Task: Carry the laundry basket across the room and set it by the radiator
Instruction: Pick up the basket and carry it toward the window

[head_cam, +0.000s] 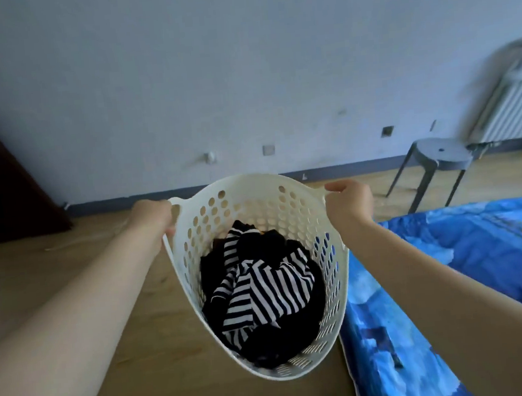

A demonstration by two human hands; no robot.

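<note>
Two hands hold the white laundry basket (254, 195) clear of the wooden floor (71, 277), so the step in hand looks to be the carry itself, somewhere in mid-room; the left hand (152, 218) is clenched around the handle at the basket's left rim, and the right hand (348, 204) is clenched around the matching handle on the right, fingers curled over the edge and thumbs tucked out of sight; each grip is fully closed on its handle, with no slack showing between palm and plastic. Inside the basket lies a heap of dark clothing with a black-and-white striped garment (261, 292) on top, sitting low against the perforated wall and well below the rim; nothing hangs over the edge. The basket hangs in front of the person, just beside the edge of a bed covered in a blue patterned quilt (465, 274), its near end tilted toward the camera. The radiator (517, 112) stands against the far wall at the upper right, blurred, well apart from the basket; a grey stool (442, 156) stands on the floor between the two, near the radiator. The next move likely calls for a turn to the right and a path past the foot of the bed, steering around the stool; the setting-down is not yet due, and both grips should stay closed until the basket's base meets the floor by the radiator.
</note>
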